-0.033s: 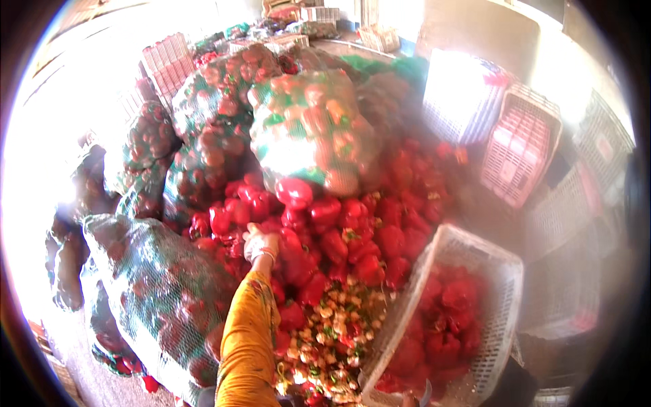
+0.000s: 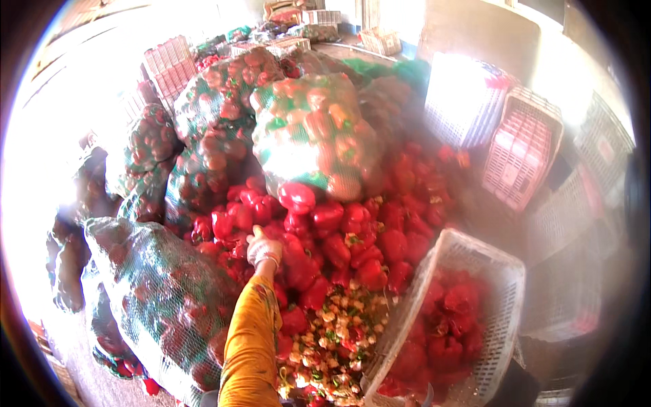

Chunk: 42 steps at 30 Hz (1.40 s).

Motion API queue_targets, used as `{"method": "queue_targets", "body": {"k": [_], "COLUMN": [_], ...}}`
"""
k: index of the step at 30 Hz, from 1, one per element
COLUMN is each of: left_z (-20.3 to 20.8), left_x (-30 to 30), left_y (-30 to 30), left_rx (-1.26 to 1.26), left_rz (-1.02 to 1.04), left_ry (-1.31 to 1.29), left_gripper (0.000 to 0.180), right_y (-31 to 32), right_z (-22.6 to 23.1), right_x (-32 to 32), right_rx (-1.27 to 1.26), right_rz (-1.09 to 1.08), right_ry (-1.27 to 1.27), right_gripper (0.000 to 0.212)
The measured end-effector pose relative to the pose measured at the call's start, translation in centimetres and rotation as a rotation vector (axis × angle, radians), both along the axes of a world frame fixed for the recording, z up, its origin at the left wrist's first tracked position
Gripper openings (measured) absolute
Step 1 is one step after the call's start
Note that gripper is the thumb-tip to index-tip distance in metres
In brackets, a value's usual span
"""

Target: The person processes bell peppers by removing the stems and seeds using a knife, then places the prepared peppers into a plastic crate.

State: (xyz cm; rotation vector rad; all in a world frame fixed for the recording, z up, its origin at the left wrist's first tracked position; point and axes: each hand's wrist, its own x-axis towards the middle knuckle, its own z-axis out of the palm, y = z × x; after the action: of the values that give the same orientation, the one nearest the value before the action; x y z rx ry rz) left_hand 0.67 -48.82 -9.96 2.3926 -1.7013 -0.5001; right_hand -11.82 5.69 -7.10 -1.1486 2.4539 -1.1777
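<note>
My left hand [image 2: 264, 249], at the end of a yellow patterned sleeve, reaches into a heap of red bell peppers [image 2: 327, 214]. Its fingers curl down over a red pepper at the heap's left side, and the hand partly hides that pepper. At the lower edge only a sliver of my right hand [image 2: 411, 401] shows, beside the curved blade of a knife [image 2: 428, 395]. It is over the near end of a white plastic crate [image 2: 508, 319], which stands tilted and holds several red peppers [image 2: 447, 332].
Pale cut pepper cores [image 2: 332, 339] lie between my arm and the crate. Stuffed green mesh sacks [image 2: 163, 292] crowd the left, and another sack [image 2: 315, 136] rests behind the heap. Stacked crates [image 2: 521, 146] stand at the right.
My left hand has drawn slightly back toward me within the peppers, and its fingers look more curled. The crate, sacks and heap look the same.
</note>
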Motion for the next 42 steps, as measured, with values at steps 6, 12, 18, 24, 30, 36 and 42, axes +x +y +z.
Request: {"method": "queue_targets", "body": {"k": [6, 12, 18, 24, 30, 36, 42], "left_z": [-7.0, -1.3, 2.5, 10.4, 5.4, 5.3, 3.0], "left_x": [2.9, -5.2, -6.2, -2.1, 0.1, -1.0, -3.3], "left_y": [4.7, 24.2, 41.3, 47.3, 48.9, 43.9, 42.4], "left_rx": [-0.267, -0.108, -0.216, 0.186, 0.034, -0.372, -0.434], "left_rz": [0.101, 0.532, 0.334, 0.46, 0.215, -0.671, -0.461], "left_ry": [0.853, 1.897, 1.617, 2.058, 1.674, 0.375, 0.769], "left_gripper": [0.069, 0.049, 0.046, 0.027, 0.039, 0.027, 0.027], "right_y": [0.1, -3.0, -4.4, -1.8, -1.1, -2.8, -4.6], "right_z": [-1.4, 4.0, 2.1, 6.9, 7.6, 3.5, 5.0], "right_x": [-0.6, -1.8, 3.0, 4.1, 3.7, 1.1, -0.1], "right_rx": [0.059, 0.156, -0.086, -0.199, -0.036, 0.163, 0.085], "right_rz": [-0.109, 0.03, 0.047, 0.183, 0.283, 0.204, 0.15], "right_ry": [-0.406, -0.174, -0.25, -0.147, -0.057, -0.156, -0.271], "right_gripper": [0.053, 0.054, 0.034, 0.026, 0.025, 0.023, 0.031]}}
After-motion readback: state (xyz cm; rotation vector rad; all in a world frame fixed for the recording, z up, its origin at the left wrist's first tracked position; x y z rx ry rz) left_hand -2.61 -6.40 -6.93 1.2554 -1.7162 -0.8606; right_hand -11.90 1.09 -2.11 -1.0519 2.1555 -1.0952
